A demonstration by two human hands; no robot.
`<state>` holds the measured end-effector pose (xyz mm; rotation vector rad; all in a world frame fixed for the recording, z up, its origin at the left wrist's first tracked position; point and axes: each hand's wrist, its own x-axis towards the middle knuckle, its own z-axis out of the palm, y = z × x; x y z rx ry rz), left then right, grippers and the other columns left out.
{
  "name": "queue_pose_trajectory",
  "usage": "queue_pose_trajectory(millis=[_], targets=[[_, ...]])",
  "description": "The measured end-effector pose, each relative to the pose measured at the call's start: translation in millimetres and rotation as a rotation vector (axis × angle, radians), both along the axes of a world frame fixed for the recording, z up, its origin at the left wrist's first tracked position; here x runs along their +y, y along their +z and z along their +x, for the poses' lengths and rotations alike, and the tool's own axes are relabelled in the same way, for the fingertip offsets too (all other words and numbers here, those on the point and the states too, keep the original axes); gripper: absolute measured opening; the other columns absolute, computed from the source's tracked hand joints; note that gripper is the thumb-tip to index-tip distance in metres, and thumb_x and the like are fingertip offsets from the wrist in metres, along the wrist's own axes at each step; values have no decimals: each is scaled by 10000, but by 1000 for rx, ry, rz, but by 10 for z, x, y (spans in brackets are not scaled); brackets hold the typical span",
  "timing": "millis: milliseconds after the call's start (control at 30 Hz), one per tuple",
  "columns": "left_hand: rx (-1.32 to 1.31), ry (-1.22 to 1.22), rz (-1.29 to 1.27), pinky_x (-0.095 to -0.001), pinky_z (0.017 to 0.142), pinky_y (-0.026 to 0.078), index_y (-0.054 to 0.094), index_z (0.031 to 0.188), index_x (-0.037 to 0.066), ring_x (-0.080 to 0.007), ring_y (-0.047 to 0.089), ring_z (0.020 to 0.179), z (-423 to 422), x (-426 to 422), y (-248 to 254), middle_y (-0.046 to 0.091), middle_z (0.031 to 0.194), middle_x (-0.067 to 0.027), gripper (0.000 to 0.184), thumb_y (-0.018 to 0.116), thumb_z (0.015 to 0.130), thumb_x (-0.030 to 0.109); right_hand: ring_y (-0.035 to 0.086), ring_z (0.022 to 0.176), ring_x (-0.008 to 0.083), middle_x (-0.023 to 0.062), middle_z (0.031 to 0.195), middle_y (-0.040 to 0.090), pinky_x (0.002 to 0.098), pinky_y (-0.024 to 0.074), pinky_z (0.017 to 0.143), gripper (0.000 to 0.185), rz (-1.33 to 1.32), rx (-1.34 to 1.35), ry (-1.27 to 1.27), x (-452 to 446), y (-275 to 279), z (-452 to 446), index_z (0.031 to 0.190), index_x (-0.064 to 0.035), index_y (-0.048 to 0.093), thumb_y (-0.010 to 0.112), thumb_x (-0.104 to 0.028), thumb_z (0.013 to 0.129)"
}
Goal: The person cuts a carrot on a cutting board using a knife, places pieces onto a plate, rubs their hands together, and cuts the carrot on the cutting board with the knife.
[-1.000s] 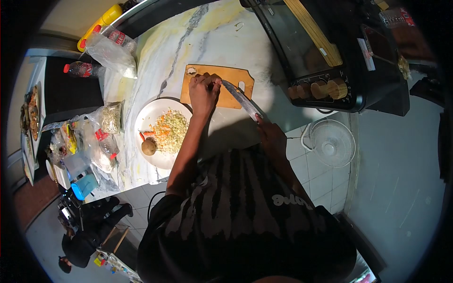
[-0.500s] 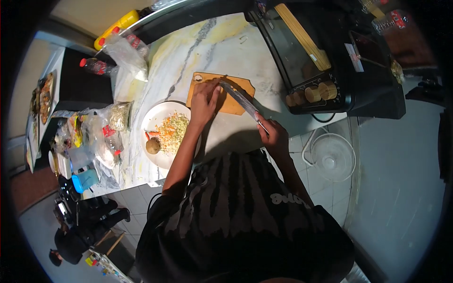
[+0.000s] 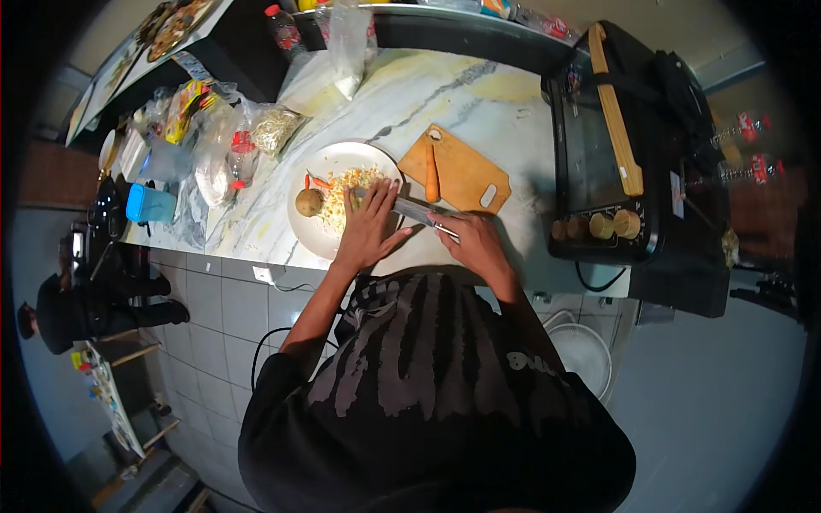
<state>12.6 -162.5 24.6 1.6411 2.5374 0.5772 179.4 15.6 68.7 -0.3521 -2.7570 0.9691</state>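
Observation:
My right hand (image 3: 479,244) is closed round the handle of a kitchen knife (image 3: 410,209), whose blade reaches left over the plate's edge. My left hand (image 3: 368,227) lies over the plate's right side, fingers stretched out and touching the blade near its tip. On the cream plate (image 3: 310,162) are small diced orange and pale pieces (image 3: 340,182), two red chillies (image 3: 320,182) and a round brown vegetable (image 3: 309,202), perhaps a potato. Just beyond my hands, a whole-looking carrot (image 3: 432,175) rests on the wooden cutting board (image 3: 470,171).
A black toaster oven (image 3: 590,171) stands at the right of the marble counter (image 3: 402,81). Plastic bags (image 3: 278,128), bottles and a blue container (image 3: 151,203) crowd the left. A white basket (image 3: 581,355) sits below at right. Another person (image 3: 77,303) stands far left.
Both hands and the knife have moved from the cutting board to the plate. My left hand has left the board, and the carrot on it now shows. The camera view has turned.

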Motion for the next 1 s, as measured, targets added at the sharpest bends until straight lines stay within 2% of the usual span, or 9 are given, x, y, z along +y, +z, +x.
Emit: queue_pose_trajectory(millis=[200, 367, 400, 433, 500, 533, 667, 767, 1000], targets=[[58, 202, 37, -658, 1184, -57, 285, 1554, -9, -332, 254, 1514, -197, -159, -206, 351, 1591, -186, 969, 479, 919, 697, 683, 917, 362, 172, 1002, 730, 427, 534, 810, 307, 48, -176, 16, 100, 195, 10, 1203, -135, 725, 691, -182, 901], [71, 349, 138, -651, 1181, -89, 311, 1545, -10, -345, 236, 1519, -272, -129, -217, 333, 1594, -214, 904, 469, 946, 649, 703, 845, 335, 168, 983, 731, 388, 537, 731, 318, 27, 33, -23, 207, 214, 226, 1207, -90, 711, 705, -131, 892], [202, 376, 146, -628, 1199, 53, 366, 1523, -2, -371, 328, 1466, -259, -74, -164, 395, 1547, -229, 831, 528, 952, 580, 703, 845, 335, 168, 983, 731, 388, 537, 731, 318, 31, 29, -31, 236, 149, 278, 1207, -90, 711, 705, -131, 892], [195, 367, 149, -628, 1199, 53, 366, 1523, -2, -371, 328, 1466, -241, 6, -92, 395, 1547, -229, 831, 528, 952, 580, 690, 773, 273, 156, 920, 722, 355, 517, 689, 339, -33, 99, -72, 253, 51, 329, 1240, -83, 690, 698, -122, 903], [-119, 349, 289, -548, 1143, 284, 422, 1491, 8, -395, 451, 1347, -219, 247, 38, 503, 1422, -242, 752, 604, 946, 494, 678, 700, 211, 143, 858, 713, 322, 497, 646, 361, -91, 166, -121, 270, 8, 436, 1273, -76, 668, 691, -113, 914], [-208, 316, 366, -481, 960, 470, 531, 1404, 13, -386, 572, 1167, -215, 414, 61, 605, 1229, -229, 664, 675, 913, 435, 647, 677, 192, 130, 833, 700, 310, 494, 653, 372, -211, 34, -251, 248, 90, 485, 1296, -83, 652, 674, -124, 927], [-321, 364, 205, -467, 808, 546, 661, 1200, 3, -363, 653, 996, -153, 1119, 25, 668, 1058, -190, 556, 721, 859, 439, 492, 644, 89, 35, 734, 613, 265, 441, 639, 387, -403, -79, -510, 274, -59, 742, 1349, -84, 612, 623, -149, 968], [-328, 318, 75, -465, 824, 542, 657, 1168, -13, -365, 648, 1003, -175, 1428, 48, 673, 1033, -195, 494, 717, 870, 377, 441, 644, 80, -8, 718, 548, 262, 409, 611, 374, -437, 16, -582, 237, -158, 881, 1350, -84, 612, 599, -150, 982], [-259, -41, 293, -440, 834, 532, 743, 1033, 55, -339, 635, 943, -109, 1584, -116, 689, 1004, -138, 187, 654, 901, 154, 420, 672, 56, -46, 723, 469, 237, 377, 622, 402, -543, 31, -704, 131, -438, 968, 1386, -88, 589, 596, -126, 985]])
